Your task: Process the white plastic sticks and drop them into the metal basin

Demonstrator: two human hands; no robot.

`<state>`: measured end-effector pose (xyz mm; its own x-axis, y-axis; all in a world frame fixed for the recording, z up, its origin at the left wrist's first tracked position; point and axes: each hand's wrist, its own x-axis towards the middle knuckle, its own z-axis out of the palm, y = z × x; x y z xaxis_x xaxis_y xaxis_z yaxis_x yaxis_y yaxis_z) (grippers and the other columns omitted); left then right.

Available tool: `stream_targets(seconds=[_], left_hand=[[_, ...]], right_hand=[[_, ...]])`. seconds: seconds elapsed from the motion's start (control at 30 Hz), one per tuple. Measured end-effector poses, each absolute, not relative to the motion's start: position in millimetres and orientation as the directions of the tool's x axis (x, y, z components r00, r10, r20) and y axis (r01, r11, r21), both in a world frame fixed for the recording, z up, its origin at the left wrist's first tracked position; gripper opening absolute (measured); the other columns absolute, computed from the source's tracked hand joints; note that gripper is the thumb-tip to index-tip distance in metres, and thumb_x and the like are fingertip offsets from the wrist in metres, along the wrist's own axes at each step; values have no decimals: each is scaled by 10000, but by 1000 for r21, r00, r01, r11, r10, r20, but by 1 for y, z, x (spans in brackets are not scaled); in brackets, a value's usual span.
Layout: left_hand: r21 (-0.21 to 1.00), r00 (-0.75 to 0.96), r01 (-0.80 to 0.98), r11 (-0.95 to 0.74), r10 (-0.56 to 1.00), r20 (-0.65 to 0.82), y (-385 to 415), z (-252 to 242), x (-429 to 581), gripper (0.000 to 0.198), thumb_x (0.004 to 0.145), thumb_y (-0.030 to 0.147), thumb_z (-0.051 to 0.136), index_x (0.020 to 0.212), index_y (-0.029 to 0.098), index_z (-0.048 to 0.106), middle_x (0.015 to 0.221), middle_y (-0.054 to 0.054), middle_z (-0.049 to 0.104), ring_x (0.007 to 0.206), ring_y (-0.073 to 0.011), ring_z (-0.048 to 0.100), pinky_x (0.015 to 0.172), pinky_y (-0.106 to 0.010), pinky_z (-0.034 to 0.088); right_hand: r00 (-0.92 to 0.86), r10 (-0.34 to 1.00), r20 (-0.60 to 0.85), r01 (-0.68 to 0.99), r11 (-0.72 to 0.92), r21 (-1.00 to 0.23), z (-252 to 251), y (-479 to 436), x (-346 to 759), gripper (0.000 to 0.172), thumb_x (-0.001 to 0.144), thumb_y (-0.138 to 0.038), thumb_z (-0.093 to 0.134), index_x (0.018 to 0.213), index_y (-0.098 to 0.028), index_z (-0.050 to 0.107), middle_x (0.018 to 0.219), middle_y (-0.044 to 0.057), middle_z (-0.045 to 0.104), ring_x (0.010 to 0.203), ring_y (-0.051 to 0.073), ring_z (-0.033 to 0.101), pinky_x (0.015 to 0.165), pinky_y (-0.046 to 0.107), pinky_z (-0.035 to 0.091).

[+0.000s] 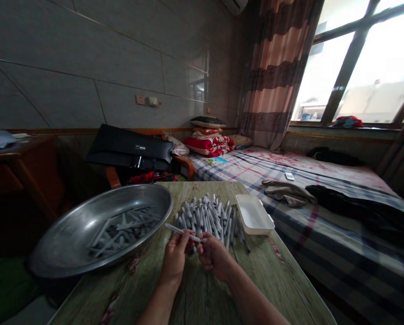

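Note:
A slim, pale pen (175, 229) is held between both hands, its far end pointing up and to the left. My left hand (175, 253) pinches the pen's middle between thumb and fingers. The fingers of my right hand (216, 256) are closed around the pen's near right end, covering that tip. Just beyond my hands lies a heap of similar pens (207, 216) with clear barrels and dark ends. To the left, a wide metal basin (64, 232) holds many more pens (125, 231).
An open white plastic box (254, 215) stands right of the heap on the wood-patterned table (147, 289). A bed (337, 225) with clothes adjoins the table's right side. Behind the basin, a black case (130, 146) rests on a wooden chair (183, 167).

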<state>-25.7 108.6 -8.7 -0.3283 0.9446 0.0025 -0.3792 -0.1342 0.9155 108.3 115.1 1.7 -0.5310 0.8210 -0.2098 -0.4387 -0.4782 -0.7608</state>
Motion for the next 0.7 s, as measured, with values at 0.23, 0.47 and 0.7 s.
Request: stream_targets(seconds=[0.23,0.47,0.7], left_hand=[[926,-342,-350,-143,940,16,108,-7,-24,408,640,503,760,798,135,685,738,-33,663,622,-143,586,577,-243,475],[883,-567,-279,-378,807,166,99,10,-32,298,772,493,631,840,204,612,722,14,599,653,-132,562,636,-233,463],[822,-725,-1,-570,567,392,88,21,-40,211,835,443,570,843,233,572,852,1,570,858,-154,541,862,-264,418]], right_hand=[[-522,818,-242,-354,-466,-811,-2,116,110,329,725,-484,636,762,-176,527,471,-91,422,323,25,225,365,189,59],[-497,835,-235,-390,-457,-800,0,121,114,151,622,-243,619,699,-190,501,436,-108,377,324,29,209,369,193,42],[-371,877,-304,-526,-468,-710,0,132,125,181,597,-276,581,656,-213,422,403,-112,323,323,38,187,370,211,24]])
